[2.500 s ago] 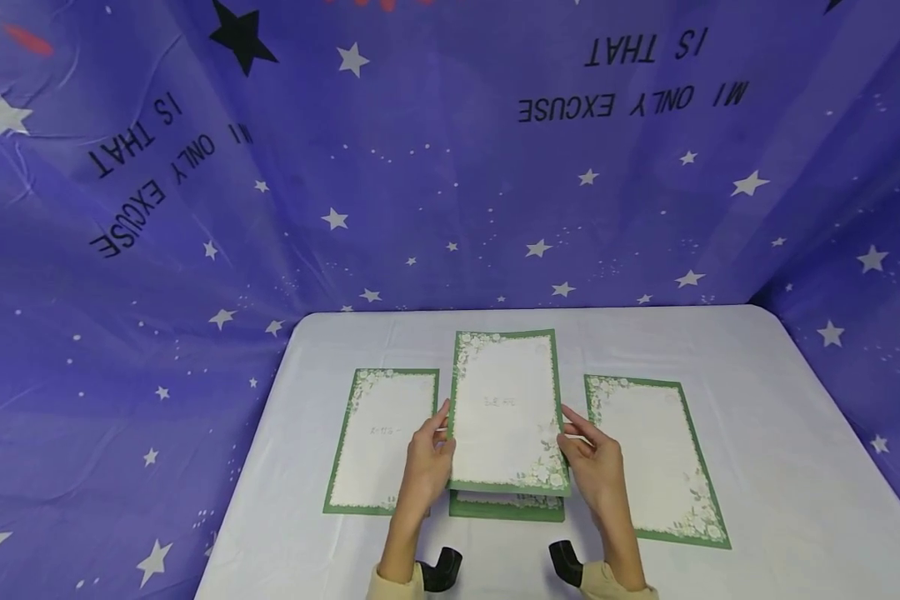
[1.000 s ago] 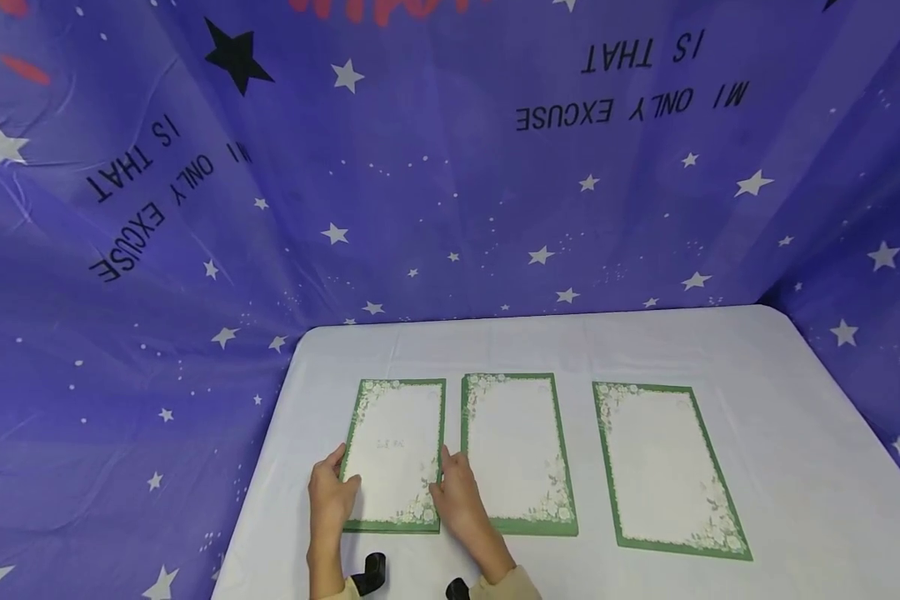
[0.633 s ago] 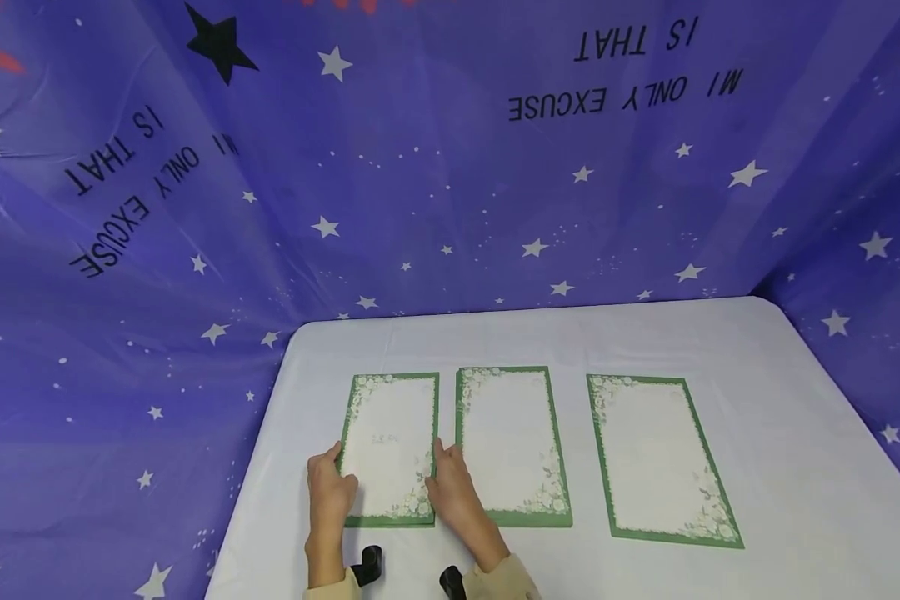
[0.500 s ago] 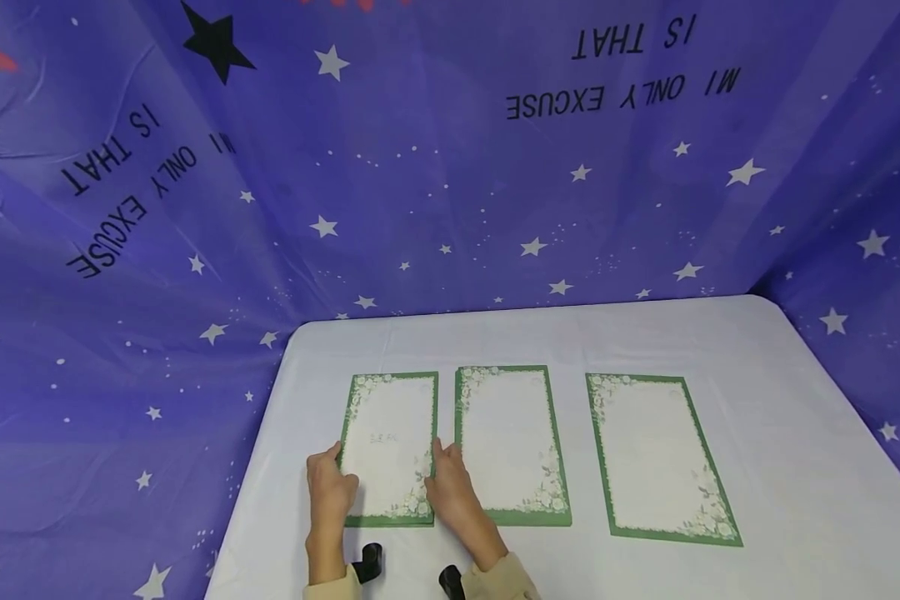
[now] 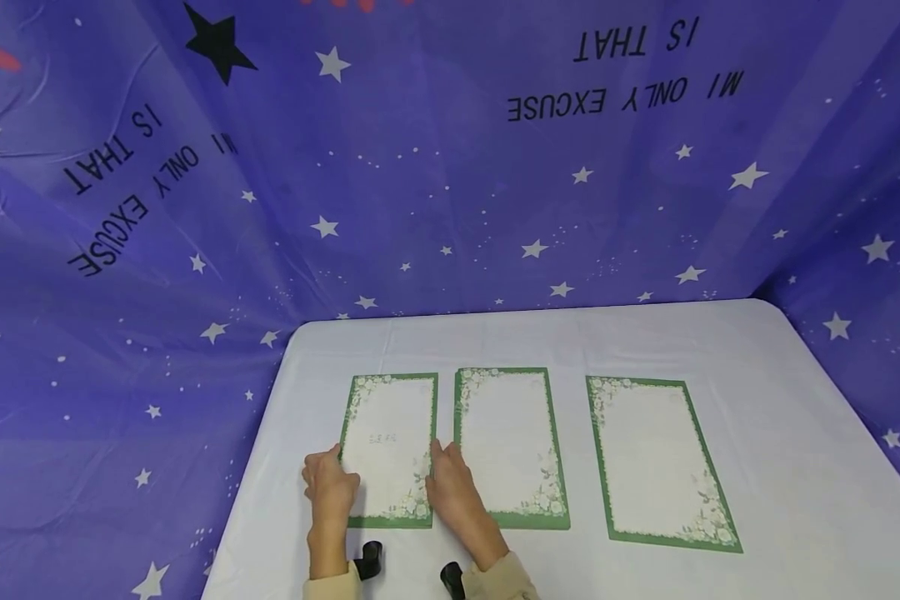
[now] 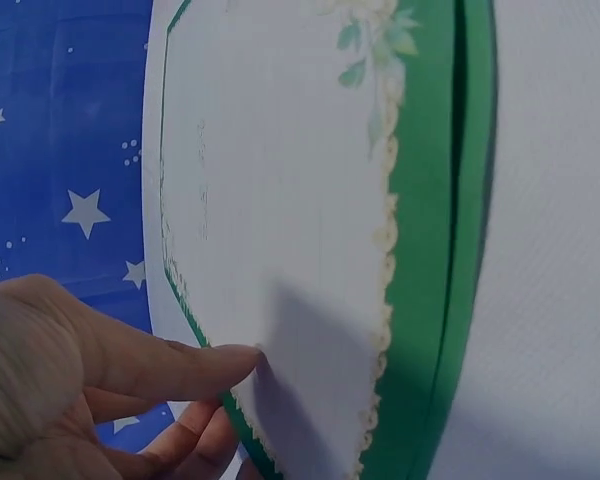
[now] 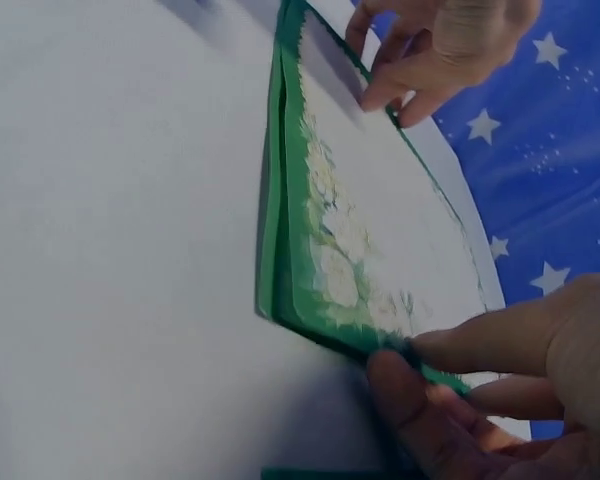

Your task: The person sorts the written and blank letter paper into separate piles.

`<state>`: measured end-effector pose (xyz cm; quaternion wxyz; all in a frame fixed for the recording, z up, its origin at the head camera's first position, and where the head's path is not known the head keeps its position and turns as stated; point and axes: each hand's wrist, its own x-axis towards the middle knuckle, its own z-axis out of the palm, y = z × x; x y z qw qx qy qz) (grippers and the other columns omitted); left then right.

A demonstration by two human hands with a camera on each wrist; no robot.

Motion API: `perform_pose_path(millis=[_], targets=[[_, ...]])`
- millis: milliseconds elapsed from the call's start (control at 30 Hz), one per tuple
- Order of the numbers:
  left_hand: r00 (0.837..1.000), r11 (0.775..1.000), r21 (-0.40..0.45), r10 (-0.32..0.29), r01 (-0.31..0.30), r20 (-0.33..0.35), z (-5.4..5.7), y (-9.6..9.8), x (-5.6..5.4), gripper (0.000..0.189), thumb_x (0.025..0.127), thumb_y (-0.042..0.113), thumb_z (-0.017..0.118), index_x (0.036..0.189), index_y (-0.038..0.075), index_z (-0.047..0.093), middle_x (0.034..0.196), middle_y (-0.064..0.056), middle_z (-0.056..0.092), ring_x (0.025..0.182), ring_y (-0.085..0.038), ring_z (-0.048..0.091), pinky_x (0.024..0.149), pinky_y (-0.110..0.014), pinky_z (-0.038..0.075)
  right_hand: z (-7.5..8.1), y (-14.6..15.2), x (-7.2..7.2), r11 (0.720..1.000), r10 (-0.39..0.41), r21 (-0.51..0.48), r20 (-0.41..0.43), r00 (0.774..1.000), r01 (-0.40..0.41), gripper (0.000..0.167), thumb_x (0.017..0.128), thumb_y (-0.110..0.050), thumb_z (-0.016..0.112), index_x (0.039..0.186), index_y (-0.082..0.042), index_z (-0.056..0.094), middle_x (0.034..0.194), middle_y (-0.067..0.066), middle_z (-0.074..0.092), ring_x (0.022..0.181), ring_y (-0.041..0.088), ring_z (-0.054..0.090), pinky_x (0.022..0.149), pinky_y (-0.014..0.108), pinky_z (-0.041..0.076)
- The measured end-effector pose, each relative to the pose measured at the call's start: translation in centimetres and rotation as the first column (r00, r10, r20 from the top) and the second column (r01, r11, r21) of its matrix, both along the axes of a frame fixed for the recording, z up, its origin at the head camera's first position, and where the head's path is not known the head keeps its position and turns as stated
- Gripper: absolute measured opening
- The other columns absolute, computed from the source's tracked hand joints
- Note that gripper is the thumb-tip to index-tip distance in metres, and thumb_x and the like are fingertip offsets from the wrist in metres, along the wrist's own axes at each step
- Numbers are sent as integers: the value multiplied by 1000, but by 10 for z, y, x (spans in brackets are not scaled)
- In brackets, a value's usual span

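A sheet of paper (image 5: 387, 467) with a green floral border and a few faint handwritten marks lies at the left, on top of another green-bordered sheet (image 6: 470, 200) whose edge shows beneath it. At its left edge, my left hand (image 5: 332, 492) pinches it, thumb on the white face and fingers at the underside. My right hand (image 5: 453, 492) pinches the right edge between thumb and finger. In the right wrist view the two layers (image 7: 280, 200) stand slightly apart along the near edge.
A middle stack of matching sheets (image 5: 508, 450) lies just right of my right hand. Farther right is another bordered sheet (image 5: 663, 458), slightly turned. All rest on a white-covered table (image 5: 780, 500), with a purple star-patterned curtain (image 5: 450, 167) behind.
The marked sheet, held up over the middle stack 2.5 seconds ago, has been carried left onto the left-hand sheet. Over the last second both hands stay nearly still at its edges.
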<state>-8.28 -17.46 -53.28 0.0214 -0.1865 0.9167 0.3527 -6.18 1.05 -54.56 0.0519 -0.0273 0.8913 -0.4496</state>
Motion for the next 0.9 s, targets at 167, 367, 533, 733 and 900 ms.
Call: perform_pose_path(millis=[167, 367, 533, 733, 900], targets=[[1000, 1000, -10, 18, -17, 25, 1, 3, -1, 68, 78, -18, 62, 142, -27, 40, 130, -49, 38, 124, -61, 37, 97, -82, 33, 10, 20, -1, 998, -17, -55, -48, 999, 15, 54, 94, 8, 66, 143, 22, 47, 113, 22, 54, 83, 20, 57, 74, 40, 55], [996, 996, 30, 80, -78, -43, 3, 10, -5, 73, 83, -16, 59, 148, -27, 28, 137, -47, 34, 133, -60, 29, 100, -78, 28, 25, 66, -9, 978, -158, -164, -174, 972, 130, 48, 89, 11, 66, 136, 21, 55, 105, 16, 57, 75, 14, 60, 65, 25, 53], [967, 981, 191, 85, -39, -238, 7, 42, -8, 52, 95, -11, 54, 143, -25, 42, 135, -40, 47, 128, -54, 45, 106, -66, 35, 28, 120, -5, 907, -280, -327, 1, 960, 265, 41, 96, 7, 62, 136, 12, 59, 115, 21, 60, 90, 25, 68, 72, 24, 58], [959, 921, 332, -119, 203, -255, 3, 98, -1, 37, 103, -1, 54, 135, -21, 55, 122, -31, 61, 104, -42, 64, 88, -49, 56, 24, 170, 9, 896, -407, -172, 52, 912, 409, 34, 97, 2, 60, 130, 12, 64, 117, 24, 60, 102, 32, 61, 79, 26, 49], [957, 867, 408, -240, 287, -165, 2, 125, 7, 40, 105, 3, 54, 135, -23, 53, 102, -21, 65, 79, -25, 56, 67, -29, 48, 18, 183, 13, 913, -390, -85, 105, 915, 399, 37, 94, 0, 61, 125, 19, 64, 112, 28, 67, 97, 33, 63, 79, 35, 51]])
